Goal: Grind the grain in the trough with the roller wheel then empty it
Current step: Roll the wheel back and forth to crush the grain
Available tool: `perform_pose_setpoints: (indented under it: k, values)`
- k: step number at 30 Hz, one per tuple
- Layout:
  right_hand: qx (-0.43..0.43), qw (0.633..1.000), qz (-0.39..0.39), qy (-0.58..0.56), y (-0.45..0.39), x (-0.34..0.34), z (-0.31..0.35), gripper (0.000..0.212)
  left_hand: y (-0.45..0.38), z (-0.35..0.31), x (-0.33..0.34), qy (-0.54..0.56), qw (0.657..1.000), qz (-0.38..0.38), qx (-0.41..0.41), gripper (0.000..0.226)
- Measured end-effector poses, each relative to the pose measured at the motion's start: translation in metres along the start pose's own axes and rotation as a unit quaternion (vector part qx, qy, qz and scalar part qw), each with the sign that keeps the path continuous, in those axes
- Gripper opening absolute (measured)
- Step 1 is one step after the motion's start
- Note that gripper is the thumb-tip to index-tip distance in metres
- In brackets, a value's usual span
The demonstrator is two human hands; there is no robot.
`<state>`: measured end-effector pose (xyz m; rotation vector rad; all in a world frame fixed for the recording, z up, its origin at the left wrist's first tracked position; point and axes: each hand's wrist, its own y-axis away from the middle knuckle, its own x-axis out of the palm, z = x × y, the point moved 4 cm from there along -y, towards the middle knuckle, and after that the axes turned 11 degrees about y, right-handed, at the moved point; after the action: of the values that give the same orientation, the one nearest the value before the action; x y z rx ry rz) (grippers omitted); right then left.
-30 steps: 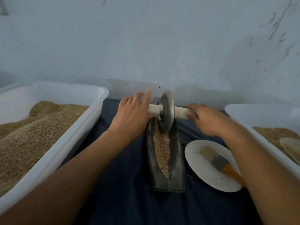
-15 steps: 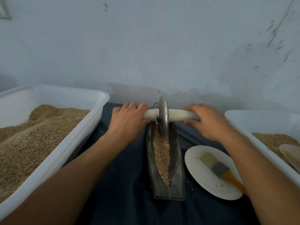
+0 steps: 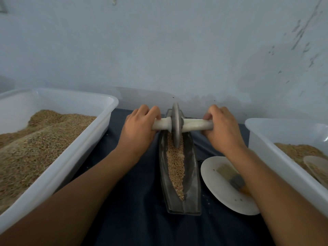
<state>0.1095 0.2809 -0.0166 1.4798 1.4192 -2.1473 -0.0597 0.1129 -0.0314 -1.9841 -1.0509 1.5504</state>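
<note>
Two hands roll the wheel over the grain.

Left hand [image 3: 137, 129] and right hand [image 3: 221, 129] each curl round the handle, where the left was spread a moment ago. Between them the roller wheel [image 3: 176, 125] now stands straight in the trough [image 3: 192, 174], on grain [image 3: 175, 162] not yet crushed, so grinding can start.

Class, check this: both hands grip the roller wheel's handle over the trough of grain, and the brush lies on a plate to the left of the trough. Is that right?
One slip: the head view shows the brush on the plate to the right of the trough, not the left. Both the left hand and right hand do grip the roller wheel.
</note>
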Motion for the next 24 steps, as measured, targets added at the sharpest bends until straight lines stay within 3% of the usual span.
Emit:
perform_pose_setpoints:
  k: [4, 7, 9, 15, 24]
  values:
    - [0.026, 0.993, 0.113, 0.021, -0.001, 0.002, -0.005, 0.035, -0.007, -0.008, -0.005, -0.027, 0.999, 0.032, -0.005, 0.029]
    - [0.025, 0.956, 0.266, 0.119, 0.005, 0.009, -0.005, 0.027, -0.011, -0.018, -0.01, -0.067, 0.994, 0.081, -0.027, 0.033]
    - [0.023, 0.937, 0.32, 0.138, 0.008, 0.006, -0.003, 0.027, -0.013, -0.026, -0.014, -0.096, 0.987, 0.123, -0.038, 0.036]
    - [-0.08, 0.905, 0.353, 0.224, 0.013, -0.031, 0.017, 0.031, -0.01, -0.045, -0.029, -0.195, 0.95, 0.238, -0.058, 0.045]
    - [-0.117, 0.902, 0.386, 0.156, 0.024, -0.094, 0.041, 0.025, 0.008, -0.067, -0.049, -0.226, 0.899, 0.368, -0.077, 0.046]
